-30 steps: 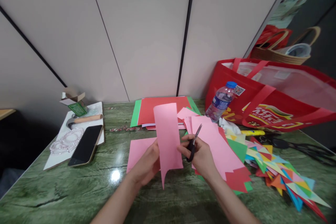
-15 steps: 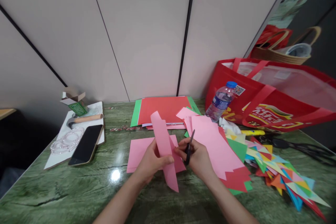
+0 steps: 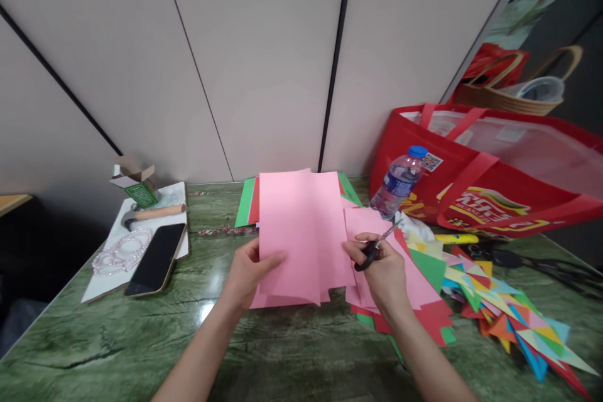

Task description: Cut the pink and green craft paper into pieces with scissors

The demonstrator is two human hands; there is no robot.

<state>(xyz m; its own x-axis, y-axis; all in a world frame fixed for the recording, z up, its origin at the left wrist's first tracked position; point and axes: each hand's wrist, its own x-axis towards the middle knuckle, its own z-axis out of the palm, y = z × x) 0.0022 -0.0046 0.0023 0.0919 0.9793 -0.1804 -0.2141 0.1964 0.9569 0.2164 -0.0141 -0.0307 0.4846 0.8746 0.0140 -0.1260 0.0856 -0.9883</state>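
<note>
Both hands hold up a wide pink paper sheet (image 3: 301,232) above the green marble table (image 3: 141,339). My left hand (image 3: 247,273) pinches its lower left edge, thumb on the front. My right hand (image 3: 381,267) grips small black-handled scissors (image 3: 374,248), blades closed and pointing up right, and its fingers touch the sheet's right edge. More pink sheets (image 3: 377,239) lie under and right of the hands, over red and green paper (image 3: 433,320).
A stack of red and green sheets (image 3: 247,204) lies behind. Colourful paper triangles (image 3: 509,314) are spread at the right. A water bottle (image 3: 398,182) leans on a red bag (image 3: 494,169). At the left, a phone (image 3: 155,257), hammer (image 3: 151,213), beads (image 3: 117,251) and small box (image 3: 134,185).
The narrow folded pink strip has been opened out into a wide sheet held up facing me. My right hand with the scissors moved right, the blades now tilted to the right.
</note>
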